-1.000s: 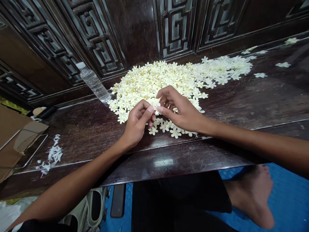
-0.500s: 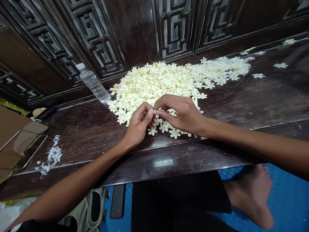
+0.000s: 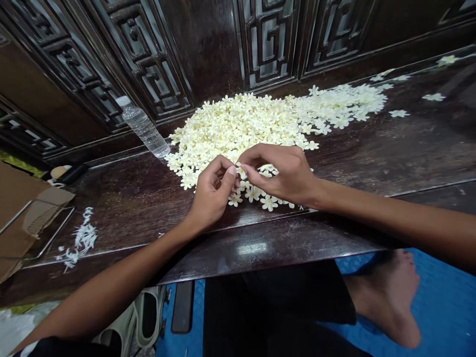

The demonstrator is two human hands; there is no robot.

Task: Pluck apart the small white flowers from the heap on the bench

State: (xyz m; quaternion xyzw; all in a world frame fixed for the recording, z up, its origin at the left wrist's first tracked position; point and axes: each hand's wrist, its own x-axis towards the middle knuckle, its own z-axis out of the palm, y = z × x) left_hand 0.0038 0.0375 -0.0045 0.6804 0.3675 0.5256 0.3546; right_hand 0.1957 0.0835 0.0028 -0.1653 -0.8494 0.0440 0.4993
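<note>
Left hand (image 3: 211, 196) and right hand (image 3: 280, 171) have drawn together, pinching a white blossom (image 3: 241, 173) above the heap (image 3: 238, 126).

Cream flowers (image 3: 238, 124), dk brown bench (image 3: 390, 153), blue mat (image 3: 446, 297), geometric lattice doors (image 3: 269, 44).

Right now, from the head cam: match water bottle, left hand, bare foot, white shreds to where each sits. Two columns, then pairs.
Items
1. Plastic water bottle
2. Left hand
3. Bare foot
4. White shreds

Places
A. Blue mat, below the dark wood top
B. Near edge of the white flower heap
C. On the wood top, left of the heap
D. Beside the heap's left end, by the carved panel

Pairs: 1-D, 2-B, 3-A, 4-C
</note>
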